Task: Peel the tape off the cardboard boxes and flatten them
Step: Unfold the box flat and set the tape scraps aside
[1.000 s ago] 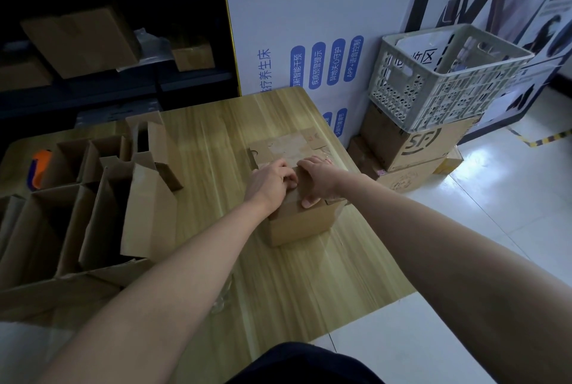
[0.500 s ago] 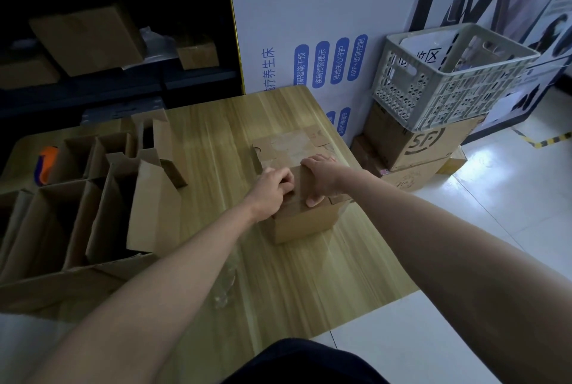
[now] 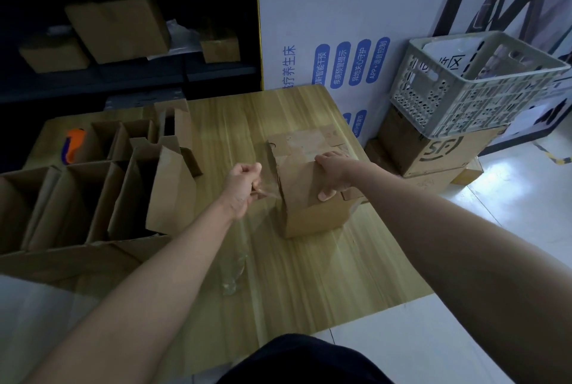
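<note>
The left hand point(image 3: 244, 181) is clenched, pinching a strip of clear tape point(image 3: 267, 194) that runs taut from it to the left edge of the small brown cardboard box point(image 3: 312, 210). The right hand point(image 3: 332, 176) grips the box from above, thumb on the near face and fingers curled over the far top edge, pinning it to the pale wood-grain tabletop point(image 3: 309, 275) near the right edge.

The box looks light and probably empty, so it will likely slide or tip unless it is held down against the pull. Its walls are stiff but crease easily. The tape is thin, sticky and prone to tearing or lifting the paper skin, so a low, steady pull along the seam seems best, taking hold close to where it leaves the cardboard.

Nearest the person, a crumpled wad of clear tape point(image 3: 233, 272) lies on the tabletop, below the left forearm. To the left stands a big brown cardboard carton with dividers point(image 3: 77, 198), its raised flap close to the left hand's pulling path. A flat piece of brown cardboard point(image 3: 306, 139) lies just behind the box. Beyond the tabletop, a grey plastic lattice crate point(image 3: 476, 83) sits tilted on a brown cardboard box printed SF point(image 3: 433, 151) on the floor. Farthest off, a dark shelf point(image 3: 185, 74) carries more cardboard boxes.
</note>
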The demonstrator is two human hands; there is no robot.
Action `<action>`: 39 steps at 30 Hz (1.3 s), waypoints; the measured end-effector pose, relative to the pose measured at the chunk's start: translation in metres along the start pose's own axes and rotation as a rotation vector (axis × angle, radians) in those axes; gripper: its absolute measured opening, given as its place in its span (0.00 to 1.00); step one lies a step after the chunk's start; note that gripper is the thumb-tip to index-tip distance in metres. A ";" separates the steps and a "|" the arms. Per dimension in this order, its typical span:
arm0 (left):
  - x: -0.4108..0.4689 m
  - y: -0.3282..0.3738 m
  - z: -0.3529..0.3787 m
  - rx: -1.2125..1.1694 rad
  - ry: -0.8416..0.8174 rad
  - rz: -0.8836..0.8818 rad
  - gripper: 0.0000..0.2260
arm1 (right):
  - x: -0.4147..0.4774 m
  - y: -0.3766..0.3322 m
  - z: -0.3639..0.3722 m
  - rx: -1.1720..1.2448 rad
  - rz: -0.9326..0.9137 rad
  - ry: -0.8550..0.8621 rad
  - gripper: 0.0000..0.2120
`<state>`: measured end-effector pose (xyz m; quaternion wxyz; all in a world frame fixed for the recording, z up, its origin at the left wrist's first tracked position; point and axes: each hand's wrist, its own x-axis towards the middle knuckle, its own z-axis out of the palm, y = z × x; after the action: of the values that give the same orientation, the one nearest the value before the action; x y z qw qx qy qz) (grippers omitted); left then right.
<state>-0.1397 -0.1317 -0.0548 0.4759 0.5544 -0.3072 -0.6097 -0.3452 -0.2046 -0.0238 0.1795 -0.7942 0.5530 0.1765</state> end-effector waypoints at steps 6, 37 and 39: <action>-0.003 -0.014 0.004 0.417 -0.120 -0.143 0.17 | -0.005 0.001 0.003 -0.012 0.002 0.015 0.48; 0.012 0.006 0.020 0.502 0.547 0.064 0.05 | -0.047 0.029 0.050 0.819 0.007 0.236 0.62; 0.009 0.006 0.031 0.646 0.394 0.164 0.05 | -0.050 0.036 0.044 0.746 0.026 0.148 0.62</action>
<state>-0.1678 -0.1467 -0.0462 0.3738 0.7559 -0.4295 -0.3232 -0.3989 -0.1541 -0.0414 0.4139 -0.6777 0.6007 -0.0924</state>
